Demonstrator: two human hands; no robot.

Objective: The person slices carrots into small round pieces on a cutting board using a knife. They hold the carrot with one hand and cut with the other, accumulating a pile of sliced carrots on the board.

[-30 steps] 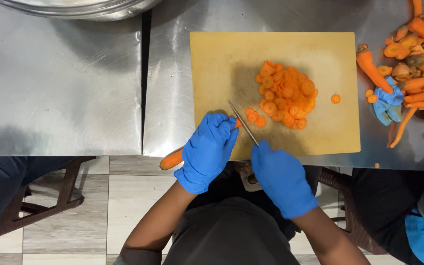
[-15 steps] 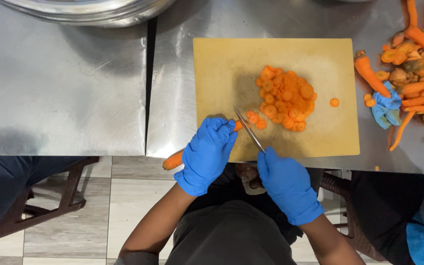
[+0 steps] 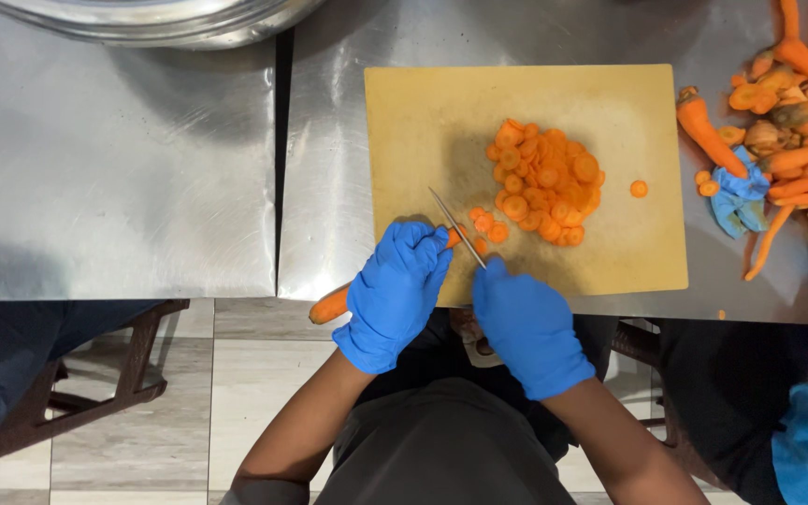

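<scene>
Our left hand (image 3: 395, 290) grips the carrot (image 3: 331, 305), our right hand (image 3: 524, 323) the knife (image 3: 456, 227); a pile of slices (image 3: 544, 182) is done, about half the carrot remains uncut.

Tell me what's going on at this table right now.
A person in blue gloves is slicing a carrot on a tan cutting board. The left hand pins the carrot down, its thick end hanging off the steel table's edge. The right hand holds a knife, blade at the carrot's cut end. A pile of carrot rounds sits mid-board. Whole carrots and a crumpled blue glove lie to the right.
</scene>
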